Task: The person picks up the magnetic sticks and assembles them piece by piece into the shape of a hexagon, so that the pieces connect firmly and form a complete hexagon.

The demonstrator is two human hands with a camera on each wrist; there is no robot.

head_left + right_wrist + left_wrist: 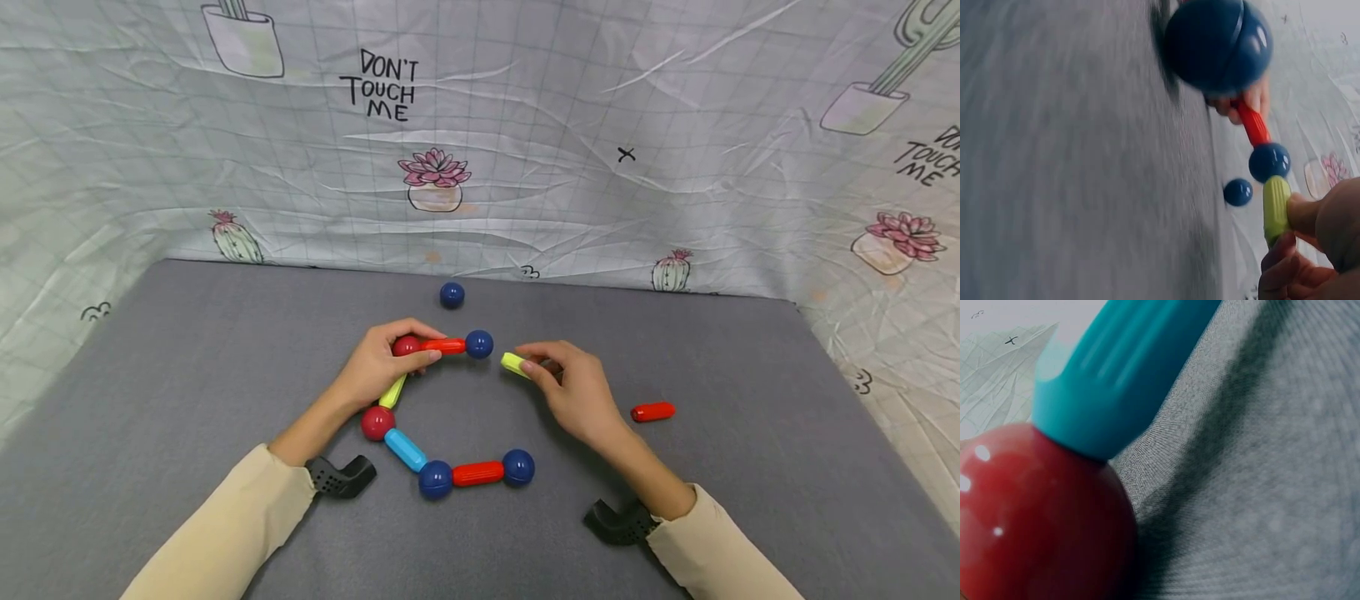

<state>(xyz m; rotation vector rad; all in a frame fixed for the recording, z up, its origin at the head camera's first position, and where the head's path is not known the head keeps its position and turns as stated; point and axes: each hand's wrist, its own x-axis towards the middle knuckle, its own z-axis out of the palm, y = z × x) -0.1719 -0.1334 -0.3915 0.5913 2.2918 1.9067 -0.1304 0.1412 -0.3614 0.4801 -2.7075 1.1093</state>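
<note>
My left hand (375, 371) grips a red magnetic rod (452, 346) beside a red ball (406, 343); a blue ball (479, 344) caps the rod's right end. From there an open chain curves round: yellow rod (392, 392), red ball (377, 423), light blue rod (406, 451), blue ball (435, 480), second red rod (477, 474), blue ball (518, 467). Between thumb and fingers, my right hand (581, 387) pinches another yellow rod (513, 362), its tip a short gap from the capping ball. The left wrist view shows the light blue rod (1122, 387) meeting a red ball (1041, 512).
A loose blue ball (452, 294) sits behind the chain, near the back of the grey table (750, 517). Right of my right hand lies a single red rod (653, 412). Printed cloth (525, 208) hangs along the table's back and sides.
</note>
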